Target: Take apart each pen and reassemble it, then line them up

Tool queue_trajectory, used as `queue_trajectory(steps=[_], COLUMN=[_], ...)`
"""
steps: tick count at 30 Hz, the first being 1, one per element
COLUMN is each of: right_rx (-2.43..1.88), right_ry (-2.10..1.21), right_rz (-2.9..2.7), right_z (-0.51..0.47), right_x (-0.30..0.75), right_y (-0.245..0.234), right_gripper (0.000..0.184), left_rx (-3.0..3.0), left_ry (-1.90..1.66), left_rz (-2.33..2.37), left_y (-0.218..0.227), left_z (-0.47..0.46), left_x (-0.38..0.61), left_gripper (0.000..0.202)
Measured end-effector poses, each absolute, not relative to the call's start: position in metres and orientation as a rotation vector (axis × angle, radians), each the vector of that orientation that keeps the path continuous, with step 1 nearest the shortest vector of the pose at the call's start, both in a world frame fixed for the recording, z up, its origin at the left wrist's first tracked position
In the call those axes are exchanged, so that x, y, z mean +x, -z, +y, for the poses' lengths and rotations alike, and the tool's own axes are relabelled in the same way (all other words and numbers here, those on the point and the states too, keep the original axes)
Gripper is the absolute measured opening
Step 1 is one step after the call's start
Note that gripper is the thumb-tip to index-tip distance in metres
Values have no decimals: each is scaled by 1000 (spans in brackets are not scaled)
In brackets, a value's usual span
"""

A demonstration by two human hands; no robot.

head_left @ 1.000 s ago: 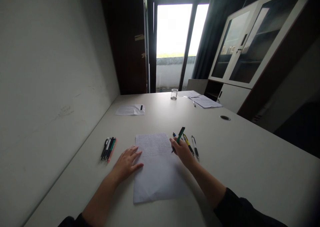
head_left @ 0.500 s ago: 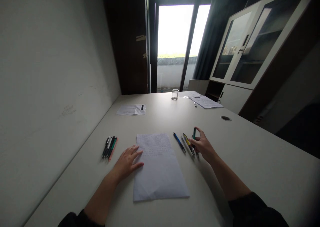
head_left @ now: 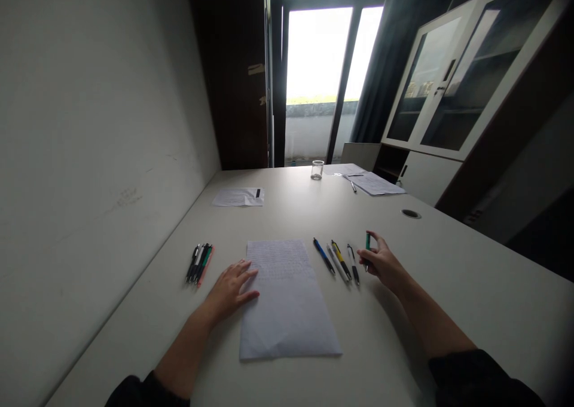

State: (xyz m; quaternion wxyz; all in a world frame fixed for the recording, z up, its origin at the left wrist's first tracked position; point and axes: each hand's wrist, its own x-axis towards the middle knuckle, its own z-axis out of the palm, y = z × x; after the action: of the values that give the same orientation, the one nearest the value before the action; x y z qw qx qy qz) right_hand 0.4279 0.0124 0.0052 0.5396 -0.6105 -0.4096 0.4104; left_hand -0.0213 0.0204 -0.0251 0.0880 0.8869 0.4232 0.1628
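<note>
My left hand lies flat with its fingers apart, the fingertips on the left edge of a sheet of paper. Handwritten lines fill the sheet's upper part. To the right of the paper, my right hand pinches a green pen held upright, its lower part partly hidden by the fingers. Between the paper and that hand lie a blue pen, a silver-white pen, a yellow and black pen and a white and black pen.
Several pens lie side by side left of my left hand. Farther back are a plastic-covered sheet, a clear glass, a stack of papers with a pen, and a round desk hole. A wall borders the desk's left side.
My right hand has moved right with the green pen, away from the row of pens, and the white and black pen now shows fully. My left hand stays on the paper.
</note>
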Motion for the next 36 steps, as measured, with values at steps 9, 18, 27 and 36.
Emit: queue_trajectory(steps=[9, 18, 27, 36], right_rx=[-1454, -1464, -1891, -2117], right_ry=[-954, -963, -455, -285], right_rz=[-1022, -1043, -1435, -1658], right_z=[13, 16, 22, 15], right_x=[433, 437, 450, 443], right_y=[-3, 1, 16, 9], right_gripper=[93, 88, 75, 54], left_rx=[2627, 2563, 2671, 2601], left_ry=[-524, -671, -963, -579], left_rz=[1249, 1228, 1654, 2375], left_y=[26, 25, 12, 14], left_z=[21, 21, 30, 34], left_x=[-23, -21, -41, -86], left_gripper=[53, 38, 25, 20])
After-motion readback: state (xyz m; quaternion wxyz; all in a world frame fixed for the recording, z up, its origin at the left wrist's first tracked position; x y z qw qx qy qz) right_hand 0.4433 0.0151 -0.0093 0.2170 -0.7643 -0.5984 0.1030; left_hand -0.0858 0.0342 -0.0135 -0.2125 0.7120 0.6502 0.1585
